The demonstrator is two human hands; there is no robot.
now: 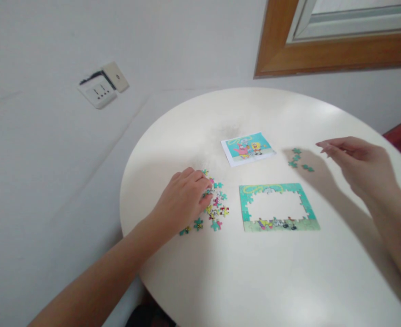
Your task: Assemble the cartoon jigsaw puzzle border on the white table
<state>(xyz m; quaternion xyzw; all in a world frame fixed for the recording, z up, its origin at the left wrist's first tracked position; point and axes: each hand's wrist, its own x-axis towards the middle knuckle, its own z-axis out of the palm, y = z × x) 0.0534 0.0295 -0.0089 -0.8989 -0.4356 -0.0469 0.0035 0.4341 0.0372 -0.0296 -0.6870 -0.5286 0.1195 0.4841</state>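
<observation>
My left hand (pixel 187 193) rests over a loose pile of jigsaw pieces (pixel 217 200) in teal, yellow and pink. Its fingers curl down onto them, the thumb apart, with pieces showing between. To the right lies a jigsaw border (pixel 245 213), joined into a rectangular frame around a bare white middle. My right hand (pixel 360 161) is raised above the table, thumb and forefinger pinched; whatever may be between the tips is too small to make out. Left of its fingertips, several teal jigsaw pieces (pixel 295 157) lie in a small group.
Behind the border lies a reference picture (pixel 248 147) of cartoon figures on white paper. Everything sits on a round white table (pixel 265 277). A white wall (pixel 50 150) with a socket (pixel 100 91) borders it at left, and a wood-framed window (pixel 275 45) is at back right.
</observation>
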